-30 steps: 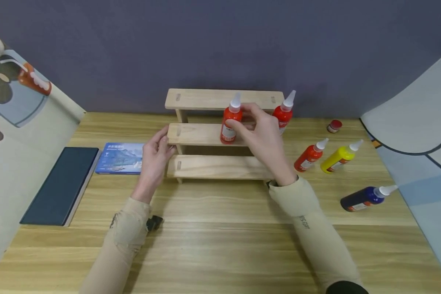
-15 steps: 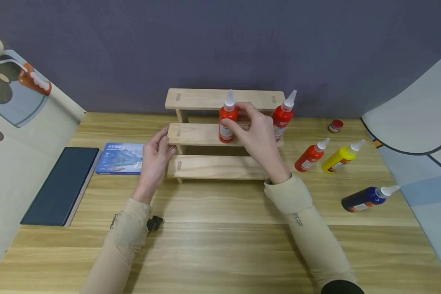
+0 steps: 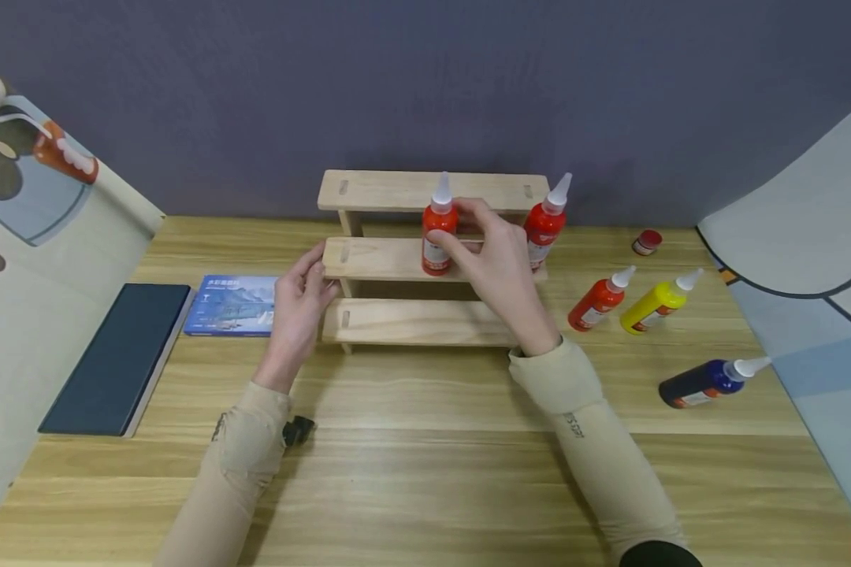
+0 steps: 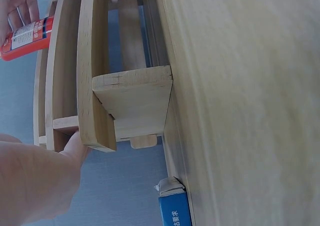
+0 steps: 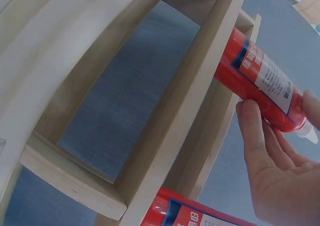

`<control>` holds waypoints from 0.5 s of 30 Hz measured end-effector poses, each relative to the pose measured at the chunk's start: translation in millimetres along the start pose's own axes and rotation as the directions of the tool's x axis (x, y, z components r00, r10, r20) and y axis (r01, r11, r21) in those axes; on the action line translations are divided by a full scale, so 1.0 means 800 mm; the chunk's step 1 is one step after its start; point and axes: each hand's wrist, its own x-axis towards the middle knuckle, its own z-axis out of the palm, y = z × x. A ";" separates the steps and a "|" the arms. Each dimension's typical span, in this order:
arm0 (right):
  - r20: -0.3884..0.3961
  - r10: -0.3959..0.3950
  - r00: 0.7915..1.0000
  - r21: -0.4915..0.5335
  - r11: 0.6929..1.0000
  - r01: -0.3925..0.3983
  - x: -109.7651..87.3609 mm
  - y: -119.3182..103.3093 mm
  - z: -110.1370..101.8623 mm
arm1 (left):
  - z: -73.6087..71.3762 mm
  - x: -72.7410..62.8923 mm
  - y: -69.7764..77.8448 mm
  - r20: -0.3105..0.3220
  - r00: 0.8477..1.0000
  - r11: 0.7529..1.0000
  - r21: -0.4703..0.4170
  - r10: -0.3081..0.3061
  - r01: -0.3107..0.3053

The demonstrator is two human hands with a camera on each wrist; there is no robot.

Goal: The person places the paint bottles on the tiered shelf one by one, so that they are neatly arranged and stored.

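Note:
A pale wooden three-step rack [image 3: 390, 258] stands against the dark back wall. My left hand [image 3: 299, 298] holds its left end at the middle step; the left wrist view shows fingers at the step's end, the rest partly hidden. My right hand [image 3: 503, 260] pinches a red paint bottle [image 3: 438, 240] between thumb and fingers. The bottle is upright, white nozzle up, its base on the middle step. A second red paint bottle [image 3: 543, 232] stands at that step's right end, behind the right hand. In the right wrist view, the held bottle [image 5: 265, 83] shows a white label.
Right of the rack lie a red bottle [image 3: 596, 303], a yellow bottle [image 3: 654, 305], a dark blue bottle [image 3: 702, 383] and a small red-lidded jar [image 3: 647, 242]. To the left are a blue box [image 3: 230, 305] and a dark notebook [image 3: 117, 358].
My right hand has shifted slightly left along the middle step with the red paint bottle, then stayed almost still over the last half second. The left hand has not moved.

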 end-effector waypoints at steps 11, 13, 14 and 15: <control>-0.077 -0.060 0.995 0.044 0.997 0.063 -0.017 0.003 -0.022 | 0.000 -0.001 0.001 -0.007 1.000 1.000 0.021 -0.005 0.005; -0.089 -0.065 0.994 0.042 0.997 0.069 -0.025 0.003 -0.030 | 0.000 -0.001 0.001 -0.005 1.000 1.000 0.027 -0.007 0.007; -0.094 -0.067 0.993 0.037 0.997 0.071 -0.029 0.004 -0.035 | 0.000 -0.001 0.001 -0.004 1.000 1.000 0.028 -0.008 0.008; -0.102 -0.069 0.992 0.027 0.997 0.072 -0.034 0.005 -0.040 | -0.001 -0.001 0.001 -0.003 1.000 1.000 0.030 -0.007 0.007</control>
